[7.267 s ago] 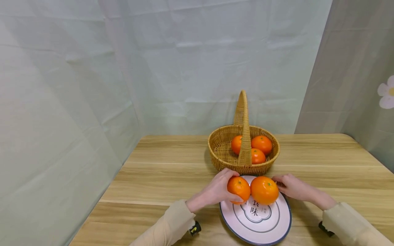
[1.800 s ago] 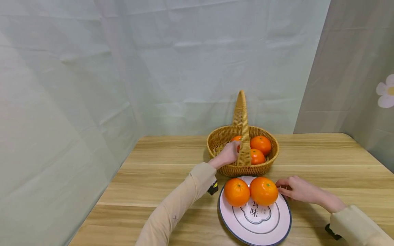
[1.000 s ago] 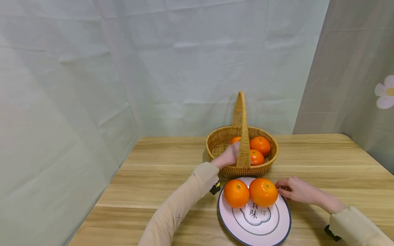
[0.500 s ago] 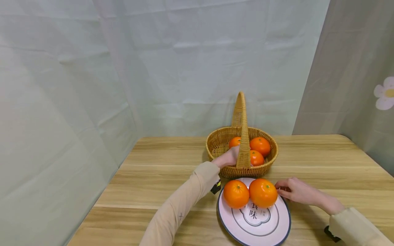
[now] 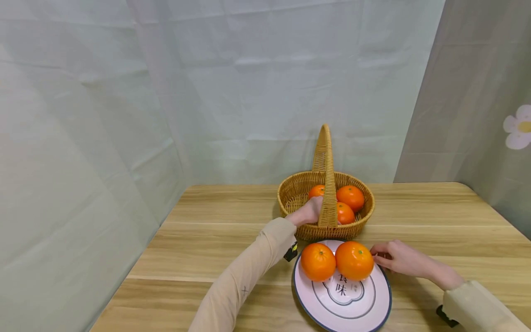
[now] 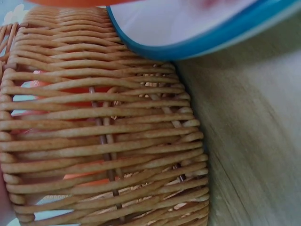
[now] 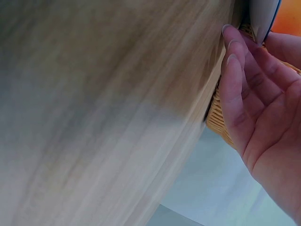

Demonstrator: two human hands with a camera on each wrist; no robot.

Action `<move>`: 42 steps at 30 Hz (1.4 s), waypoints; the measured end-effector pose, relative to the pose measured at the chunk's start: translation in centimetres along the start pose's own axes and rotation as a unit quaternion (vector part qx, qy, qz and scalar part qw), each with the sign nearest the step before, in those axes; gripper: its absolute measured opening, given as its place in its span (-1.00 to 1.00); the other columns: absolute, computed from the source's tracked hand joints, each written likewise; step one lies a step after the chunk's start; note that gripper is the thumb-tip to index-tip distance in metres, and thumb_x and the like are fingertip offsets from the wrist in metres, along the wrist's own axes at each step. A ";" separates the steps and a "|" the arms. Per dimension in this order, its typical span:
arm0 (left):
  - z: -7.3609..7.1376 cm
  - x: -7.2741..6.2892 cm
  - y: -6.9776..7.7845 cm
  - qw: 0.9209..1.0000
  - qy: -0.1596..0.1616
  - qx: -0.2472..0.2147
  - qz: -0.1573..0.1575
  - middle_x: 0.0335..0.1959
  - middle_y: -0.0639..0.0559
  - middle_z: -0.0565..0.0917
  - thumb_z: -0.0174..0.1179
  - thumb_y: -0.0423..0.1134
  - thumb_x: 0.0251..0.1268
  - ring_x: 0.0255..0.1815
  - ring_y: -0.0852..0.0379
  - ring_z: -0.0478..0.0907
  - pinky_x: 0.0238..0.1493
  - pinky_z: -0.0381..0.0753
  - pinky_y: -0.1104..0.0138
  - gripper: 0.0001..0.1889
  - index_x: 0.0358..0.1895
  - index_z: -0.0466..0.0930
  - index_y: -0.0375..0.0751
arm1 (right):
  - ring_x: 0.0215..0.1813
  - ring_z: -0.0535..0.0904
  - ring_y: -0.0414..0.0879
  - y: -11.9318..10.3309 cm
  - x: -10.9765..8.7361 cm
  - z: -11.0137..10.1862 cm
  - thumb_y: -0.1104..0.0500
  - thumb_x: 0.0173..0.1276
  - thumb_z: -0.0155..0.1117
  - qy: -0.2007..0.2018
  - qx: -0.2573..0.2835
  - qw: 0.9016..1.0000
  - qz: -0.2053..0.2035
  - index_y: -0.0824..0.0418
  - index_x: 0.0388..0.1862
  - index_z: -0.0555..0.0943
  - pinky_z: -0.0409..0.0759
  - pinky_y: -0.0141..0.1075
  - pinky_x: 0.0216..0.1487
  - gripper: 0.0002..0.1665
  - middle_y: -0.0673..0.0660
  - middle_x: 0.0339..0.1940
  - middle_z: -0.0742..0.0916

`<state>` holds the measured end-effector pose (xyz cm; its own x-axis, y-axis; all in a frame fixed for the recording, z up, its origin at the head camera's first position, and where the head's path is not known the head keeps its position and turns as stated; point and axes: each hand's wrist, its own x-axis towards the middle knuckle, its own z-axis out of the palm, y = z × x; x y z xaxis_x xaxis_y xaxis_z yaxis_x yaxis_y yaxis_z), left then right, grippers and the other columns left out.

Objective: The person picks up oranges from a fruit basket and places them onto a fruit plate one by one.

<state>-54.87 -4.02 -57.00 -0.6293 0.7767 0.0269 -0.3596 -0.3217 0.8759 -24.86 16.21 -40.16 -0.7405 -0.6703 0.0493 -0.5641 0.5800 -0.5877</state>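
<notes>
In the head view my left hand (image 5: pixel 310 211) reaches into the wicker basket (image 5: pixel 292 186). It goes under the basket's handle and holds the front orange (image 5: pixel 345 213); the handle hides most of its fingers, and a bit of a digit shows below the fruit. Two more oranges lie in the basket behind it. My right hand (image 5: pixel 401 258) pinches the right rim of the white, blue-edged plate (image 5: pixel 348 318), its thumb and fingers on either side in the right wrist view. On the plate two oranges, a left one (image 5: pixel 318 262) and a right one (image 5: pixel 354 261), sit side by side.
The tall handle (image 5: pixel 329 184) arches over the middle of the basket. The plate stands just in front of the basket on the wooden table (image 5: pixel 215 240). Pale cloth (image 5: pixel 257 92) hangs behind the table's back edge.
From 7.3 seconds ago, my left hand has let go of the plate's left orange and moved up into the basket. Over the last second it shifted slightly lower there; the right hand stays put.
</notes>
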 end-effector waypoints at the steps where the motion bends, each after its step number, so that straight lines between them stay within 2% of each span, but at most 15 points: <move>1: 2.7 -2.1 1.7 1.000 0.009 0.011 0.002 -0.47 0.01 0.41 -0.03 -0.48 0.26 -0.49 0.17 0.31 -0.38 0.37 0.33 -0.88 -0.29 0.44 -0.18 | -0.68 0.38 -0.33 0.0 0.0 0.0 0.22 0.35 0.07 0.000 0.000 1.000 0.000 0.14 -0.25 0.56 0.41 -0.38 -0.68 -0.90 -0.17 -0.67 0.47; 2: 4.9 -3.9 3.3 0.996 -0.002 0.093 0.016 -0.47 0.05 0.40 -0.04 -0.46 0.27 -0.48 0.21 0.30 -0.38 0.36 0.38 -0.88 -0.33 0.41 -0.15 | -0.68 0.38 -0.33 0.0 0.0 0.0 0.22 0.35 0.07 -0.001 0.001 1.000 0.001 0.15 -0.25 0.56 0.41 -0.38 -0.68 -0.90 -0.17 -0.67 0.47; 3: 7.6 -6.0 5.2 0.982 -0.006 0.188 0.024 -0.47 0.06 0.40 -0.04 -0.46 0.28 -0.48 0.23 0.30 -0.38 0.34 0.40 -0.88 -0.34 0.40 -0.16 | -0.68 0.38 -0.33 0.0 0.0 -0.1 0.22 0.35 0.07 -0.001 0.001 1.000 0.002 0.15 -0.25 0.56 0.41 -0.38 -0.68 -0.90 -0.16 -0.67 0.48; 4: 10.2 -8.0 6.9 0.950 -0.009 0.310 0.045 -0.44 0.05 0.42 -0.03 -0.46 0.26 -0.45 0.23 0.32 -0.36 0.35 0.41 -0.91 -0.34 0.39 -0.19 | -0.68 0.38 -0.32 0.0 0.0 -0.1 0.21 0.35 0.07 -0.002 0.001 1.000 0.003 0.15 -0.25 0.56 0.40 -0.38 -0.68 -0.90 -0.16 -0.67 0.48; 6: 14.7 -11.5 9.9 0.849 0.006 0.522 0.085 -0.39 0.03 0.46 0.01 -0.39 0.26 -0.40 0.23 0.35 -0.32 0.38 0.44 -0.98 -0.32 0.41 -0.22 | -0.68 0.38 -0.32 0.0 0.0 -0.1 0.21 0.35 0.07 -0.003 0.002 1.000 0.005 0.15 -0.25 0.56 0.40 -0.38 -0.68 -0.90 -0.16 -0.67 0.48; 7: 16.5 -12.9 11.1 0.796 0.021 0.596 0.099 -0.37 0.02 0.49 0.05 -0.36 0.24 -0.39 0.23 0.37 -0.30 0.38 0.46 -0.98 -0.31 0.42 -0.23 | -0.68 0.38 -0.32 0.0 0.0 -0.1 0.21 0.35 0.07 -0.003 0.003 1.000 0.005 0.15 -0.25 0.55 0.40 -0.38 -0.68 -0.90 -0.16 -0.67 0.48; 8: 17.7 -13.9 11.9 0.750 0.032 0.650 0.116 -0.35 0.01 0.52 0.07 -0.34 0.21 -0.37 0.24 0.39 -0.28 0.40 0.47 -0.95 -0.30 0.44 -0.24 | -0.68 0.38 -0.32 0.0 0.0 -0.1 0.21 0.35 0.07 -0.003 0.003 1.000 0.006 0.15 -0.25 0.55 0.40 -0.38 -0.68 -0.90 -0.16 -0.67 0.48; 10: 19.7 -15.3 13.0 0.746 0.062 0.655 0.103 -0.34 -0.04 0.55 0.12 -0.36 0.17 -0.37 0.21 0.40 -0.26 0.39 0.46 -0.91 -0.29 0.47 -0.29 | -0.68 0.38 -0.32 0.0 0.0 -0.2 0.22 0.35 0.07 -0.003 0.004 1.000 0.007 0.15 -0.25 0.55 0.40 -0.38 -0.68 -0.89 -0.15 -0.67 0.48; 12: 20.5 -15.9 13.4 0.749 0.083 0.651 0.088 -0.39 -0.01 0.54 0.13 -0.37 0.16 -0.42 0.23 0.38 -0.29 0.38 0.47 -0.90 -0.27 0.47 -0.27 | -0.69 0.38 -0.32 0.0 0.0 -0.2 0.22 0.34 0.07 -0.002 0.005 1.000 0.007 0.16 -0.25 0.56 0.40 -0.38 -0.68 -0.89 -0.15 -0.67 0.48; 18: 20.7 -16.3 13.9 0.743 0.105 0.658 0.062 -0.47 0.00 0.50 0.17 -0.45 0.06 -0.63 0.24 0.23 -0.52 0.26 0.49 -0.73 -0.11 0.51 -0.23 | -0.69 0.37 -0.32 0.1 0.0 -0.2 0.24 0.34 0.08 -0.002 0.004 1.000 0.007 0.17 -0.25 0.55 0.40 -0.38 -0.69 -0.90 -0.15 -0.68 0.48; 21: 20.5 -16.4 14.2 0.749 0.107 0.652 0.050 -0.39 -0.02 0.52 0.19 -0.47 0.02 -0.65 0.22 0.20 -0.56 0.21 0.48 -0.60 0.01 0.49 -0.18 | -0.69 0.37 -0.32 0.1 0.1 -0.3 0.24 0.33 0.08 -0.001 0.003 1.000 0.004 0.18 -0.26 0.56 0.40 -0.38 -0.69 -0.90 -0.16 -0.68 0.48; 26: 20.2 -16.5 14.7 0.753 0.117 0.647 0.031 -0.21 0.05 0.57 0.20 -0.46 -0.04 -0.52 0.21 0.34 -0.49 0.30 0.48 -0.54 0.03 0.49 -0.14 | -0.68 0.38 -0.33 0.2 0.2 -0.3 0.24 0.33 0.09 0.000 -0.001 1.000 0.000 0.17 -0.26 0.56 0.40 -0.38 -0.68 -0.90 -0.16 -0.67 0.49; 33: 19.9 -16.9 15.1 0.752 0.140 0.644 0.014 0.02 0.00 0.51 0.31 -0.29 -0.05 -0.10 0.22 0.44 -0.17 0.37 0.50 -0.43 0.15 0.42 -0.21 | -0.68 0.38 -0.34 0.3 0.2 -0.3 0.25 0.32 0.09 0.002 -0.008 1.000 -0.004 0.17 -0.27 0.56 0.40 -0.39 -0.68 -0.91 -0.17 -0.67 0.48; 34: 20.0 -17.1 15.2 0.757 0.142 0.638 0.013 0.03 0.00 0.51 0.32 -0.27 -0.05 -0.09 0.21 0.44 -0.16 0.38 0.48 -0.41 0.16 0.41 -0.22 | -0.68 0.38 -0.34 0.2 0.2 -0.3 0.25 0.32 0.09 0.002 -0.009 1.000 -0.004 0.17 -0.27 0.56 0.40 -0.39 -0.68 -0.91 -0.17 -0.67 0.48; 42: 19.8 -18.1 15.8 0.764 0.165 0.624 0.023 0.02 0.00 0.50 0.39 -0.18 -0.08 -0.11 0.19 0.44 -0.15 0.40 0.45 -0.38 0.14 0.42 -0.19 | -0.68 0.37 -0.34 0.2 0.3 -0.3 0.26 0.31 0.09 0.007 -0.016 1.000 -0.010 0.18 -0.27 0.56 0.40 -0.39 -0.68 -0.90 -0.18 -0.67 0.48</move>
<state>-35.50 -12.46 -34.08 -0.8354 0.5344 0.1281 0.4738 0.5823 0.6607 -25.32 16.28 -40.07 -0.7342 -0.6752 0.0712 -0.5894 0.5818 -0.5604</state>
